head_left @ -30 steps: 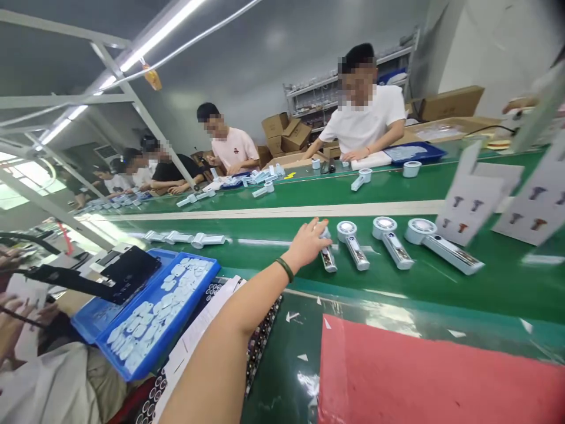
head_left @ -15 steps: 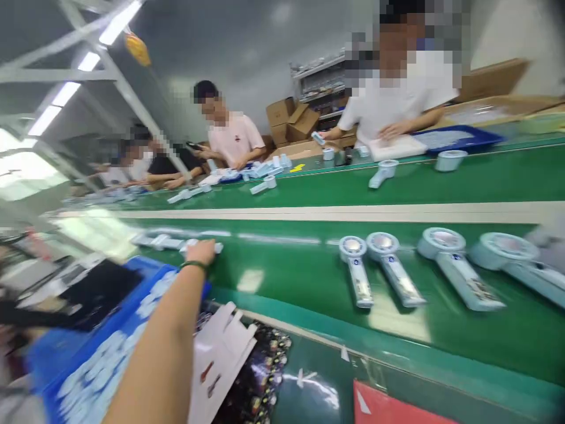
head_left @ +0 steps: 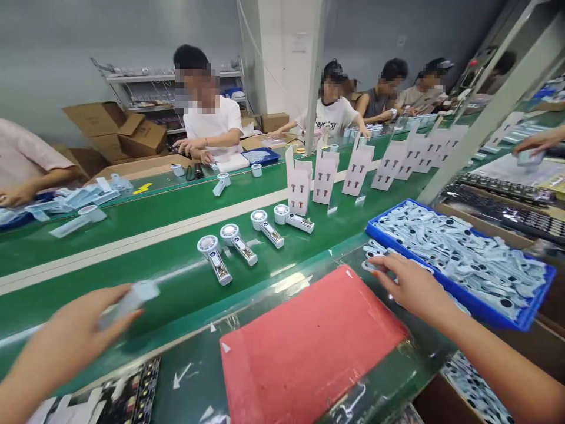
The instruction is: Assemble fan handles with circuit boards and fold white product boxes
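Note:
My left hand (head_left: 75, 333), at the lower left above the green conveyor belt, is closed around a light blue handheld fan (head_left: 142, 292), blurred by motion. On the right, my right hand (head_left: 412, 285) pinches a light blue plastic handle cover (head_left: 369, 265) at the edge of a small pile beside a blue tray. That blue tray (head_left: 536, 300) is heaped with such covers, some showing a black round spot. Between my hands, several handheld fans (head_left: 238, 244) lie in a row on the belt, their handles open with circuit boards showing.
A red sheet (head_left: 313, 347) covers part of the bench in front of me. White printed boxes (head_left: 300, 191) with raised flaps stand along the belt. A slanted metal post (head_left: 489, 112) rises behind the tray. Co-workers sit across the belt; another person's hand (head_left: 541, 141) reaches in at far right.
The view has swung right, bringing the boxes, the blue tray and my right hand into sight. My left hand has come back from far along the belt with a fan in it.

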The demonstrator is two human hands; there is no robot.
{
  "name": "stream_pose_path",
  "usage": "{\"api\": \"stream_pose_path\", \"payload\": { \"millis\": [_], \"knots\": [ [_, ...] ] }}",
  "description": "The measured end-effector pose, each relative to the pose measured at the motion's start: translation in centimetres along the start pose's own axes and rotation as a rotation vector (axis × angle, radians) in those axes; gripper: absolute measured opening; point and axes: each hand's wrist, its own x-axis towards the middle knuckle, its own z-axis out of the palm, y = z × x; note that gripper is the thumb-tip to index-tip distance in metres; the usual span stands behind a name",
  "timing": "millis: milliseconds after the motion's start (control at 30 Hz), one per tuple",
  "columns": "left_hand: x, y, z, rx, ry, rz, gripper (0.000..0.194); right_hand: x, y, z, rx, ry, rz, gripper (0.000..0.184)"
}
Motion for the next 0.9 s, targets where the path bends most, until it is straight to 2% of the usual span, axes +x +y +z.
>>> {"api": "stream_pose_path", "payload": {
  "millis": [33, 100, 167, 233, 267, 333, 400, 533, 600, 667, 800, 900],
  "knots": [
    [-0.1, 4.5, 0.3, 0.015, -0.047, 0.125, 0.035, -0.5, -1.1, 0.2, 0.032, -0.03, -0.042, 0.034],
    [-0.6, 14.1, 1.1, 0.044, -0.059, 0.404, 0.036, -1.7, -3.1, 0.7, 0.03, -0.082, -0.141, 0.035],
    [-1.2, 22.6, 2.4, 0.089, -0.023, 0.534, 0.037, -3.0, -4.3, 1.2, -0.001, -0.104, -0.213, 0.034],
    [-2.1, 28.4, 3.8, 0.122, -0.02, 0.583, 0.037, -4.0, -4.4, 1.6, 0.014, -0.085, -0.226, 0.033],
    [-2.6, 30.2, 4.4, 0.125, -0.039, 0.602, 0.04, -4.4, -4.2, 1.9, 0.042, -0.067, -0.22, 0.033],
    [-3.5, 31.7, 5.1, 0.11, -0.117, 0.606, 0.049, -4.9, -3.4, 2.2, 0.101, -0.034, -0.201, 0.035],
    [-4.3, 31.3, 5.2, 0.078, -0.21, 0.558, 0.054, -5.1, -2.7, 2.4, 0.124, -0.03, -0.185, 0.033],
    [-5.3, 29.5, 4.9, -0.004, -0.308, 0.42, 0.036, -5.2, -3.3, 1.9, 0.145, -0.055, -0.187, 0.026],
    [-5.6, 29.1, 5.0, -0.045, -0.302, 0.402, 0.033, -5.3, -5.0, 1.2, 0.252, -0.065, -0.209, 0.026],
    [-5.8, 29.1, 5.3, -0.116, -0.281, 0.391, 0.04, -5.6, -7.3, 0.5, 0.395, -0.092, -0.246, 0.028],
    [-6.2, 29.1, 5.6, -0.399, -0.212, 0.335, 0.053, -6.3, -12.1, 0.1, 0.496, -0.139, -0.36, 0.03],
    [-6.5, 28.9, 5.5, -0.547, -0.158, 0.322, 0.039, -6.5, -14.4, 0.6, 0.443, -0.173, -0.373, 0.024]
  ]
}}
